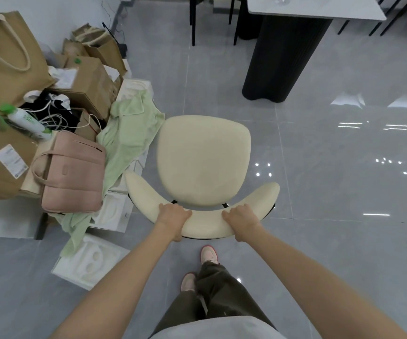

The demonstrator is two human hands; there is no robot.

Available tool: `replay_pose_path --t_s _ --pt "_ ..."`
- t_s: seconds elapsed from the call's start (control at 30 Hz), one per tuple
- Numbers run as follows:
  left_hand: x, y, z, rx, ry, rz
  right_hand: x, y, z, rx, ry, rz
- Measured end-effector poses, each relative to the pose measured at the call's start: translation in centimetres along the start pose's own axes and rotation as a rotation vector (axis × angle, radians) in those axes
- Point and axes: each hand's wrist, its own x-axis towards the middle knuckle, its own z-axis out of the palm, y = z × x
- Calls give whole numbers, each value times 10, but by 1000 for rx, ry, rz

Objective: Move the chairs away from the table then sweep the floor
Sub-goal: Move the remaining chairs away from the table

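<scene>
Left hand (pixel 173 216) and right hand (pixel 241 219) each grip the curved backrest of a cream chair (pixel 203 160), fingers (pixel 187 213) curled over its padded edge; its seat lies just beyond the fingers, on the grey floor (pixel 344 182); the counter (pixel 315 9) stands well beyond; a pink bag (pixel 72 174) and paper bags (pixel 6 52) sit left.

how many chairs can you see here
3. One cream chair mid-floor, gripped by left hand and right hand; a second chair at the top edge, left of the table; black legs top right, maybe hiding more.
</scene>
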Motion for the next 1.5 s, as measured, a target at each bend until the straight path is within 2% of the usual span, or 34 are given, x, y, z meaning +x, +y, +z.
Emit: replay_pose_path --t_s 0.17,0.43,0.77,0.97,1.3,1.4,1.5 --pt "-15 8 13 27 -41 9 -12 -20 12 -6 -18 7" --pt "-17 -3 11 95 0 23 -15 -35 8 34 -16 49" --pt "6 -16 -19 89 44 36 1 -5 -10 113 21 94" --pt "19 -6 -42 68 22 68 12 32 -20 133 -48 59" --pt "3 2 -20 22 15 50 -1 16 -9 129 -57 24" --pt "-1 0 -14 -19 17 31 -6 11 -5 193 -32 44" --pt "-7 5 -10 -95 -26 -21 -14 8 0 355 57 41"
